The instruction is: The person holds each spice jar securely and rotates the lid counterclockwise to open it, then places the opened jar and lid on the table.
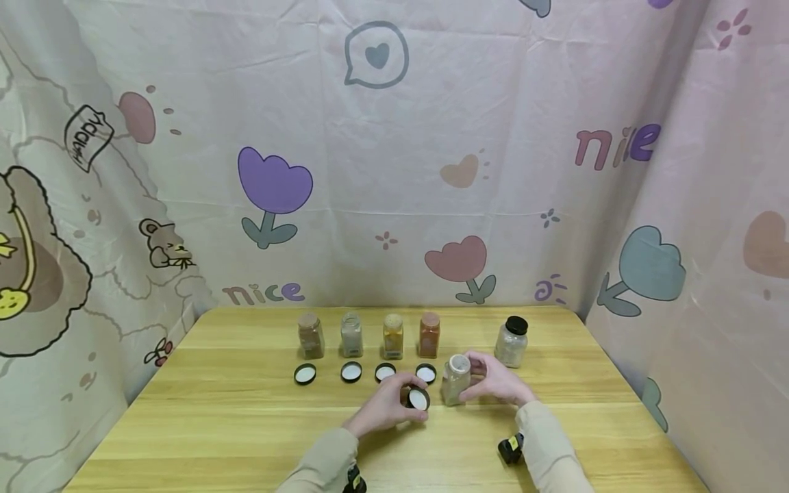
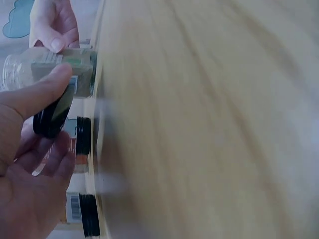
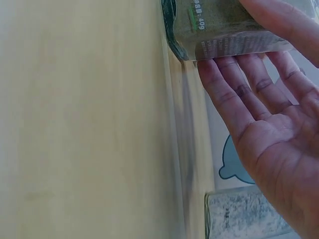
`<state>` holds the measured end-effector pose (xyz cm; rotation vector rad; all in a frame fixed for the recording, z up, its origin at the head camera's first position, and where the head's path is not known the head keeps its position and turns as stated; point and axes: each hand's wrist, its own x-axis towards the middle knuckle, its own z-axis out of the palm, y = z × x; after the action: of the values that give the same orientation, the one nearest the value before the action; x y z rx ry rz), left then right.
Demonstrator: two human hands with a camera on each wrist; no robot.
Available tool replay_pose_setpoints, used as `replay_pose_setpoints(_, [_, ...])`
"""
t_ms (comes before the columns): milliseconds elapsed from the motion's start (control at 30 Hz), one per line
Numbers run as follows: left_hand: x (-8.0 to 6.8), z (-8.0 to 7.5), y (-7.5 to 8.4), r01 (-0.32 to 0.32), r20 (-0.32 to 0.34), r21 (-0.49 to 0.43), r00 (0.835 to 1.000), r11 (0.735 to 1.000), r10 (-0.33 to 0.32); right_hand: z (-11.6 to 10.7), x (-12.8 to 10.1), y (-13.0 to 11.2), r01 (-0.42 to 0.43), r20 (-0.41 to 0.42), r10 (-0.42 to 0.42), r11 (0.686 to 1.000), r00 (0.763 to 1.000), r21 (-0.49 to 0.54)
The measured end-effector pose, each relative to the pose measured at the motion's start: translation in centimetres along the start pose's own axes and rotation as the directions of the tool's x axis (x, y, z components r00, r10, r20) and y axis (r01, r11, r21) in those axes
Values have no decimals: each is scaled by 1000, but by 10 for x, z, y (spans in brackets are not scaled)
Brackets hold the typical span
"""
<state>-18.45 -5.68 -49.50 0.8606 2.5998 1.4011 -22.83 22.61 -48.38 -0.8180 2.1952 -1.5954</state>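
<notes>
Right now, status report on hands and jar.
Left hand holds black lid. Right hand grips open jar, upright on table. Nothing between them.

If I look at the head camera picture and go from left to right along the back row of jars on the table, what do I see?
Brown spice jar → grey spice jar → yellow spice jar → red-orange spice jar → jar with a black lid, standing apart at the right end. The first four have no lids on.
</notes>
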Motion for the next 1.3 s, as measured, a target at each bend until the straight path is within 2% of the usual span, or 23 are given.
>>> replay_pose_setpoints(100, [4, 4, 1, 3, -19, 28, 1000, 1000, -2, -5, 0, 1, -16, -26, 15, 1000, 1000, -19])
replay_pose_setpoints(333, [13, 11, 6, -11, -13, 73, 1000, 997, 12, -13, 2, 3, -60, -91, 55, 997, 994, -54])
replay_pose_setpoints(600, [24, 23, 10, -3, -30, 128, 1000, 992, 7, -18, 6, 4, -109, -193, 93, 991, 977, -74])
replay_pose_setpoints(800, [33, 32, 13, 26, -39, 101, 999, 995, -22, -18, 13, 6, -153, -274, 126, 985, 953, -79])
replay_pose_setpoints(1033, [43, 42, 22, 18, -58, 130, 998, 991, -11, -13, 23, 6, -180, -383, 118, 975, 916, -131])
replay_pose_setpoints(1200, [47, 49, 28, 37, -88, 80, 996, 996, -30, -13, 28, 7, -189, -405, 116, 972, 907, -143])
replay_pose_setpoints(1300, [50, 54, 28, 43, -125, 92, 992, 995, -31, -14, 30, 9, -199, -401, 128, 970, 907, -142])
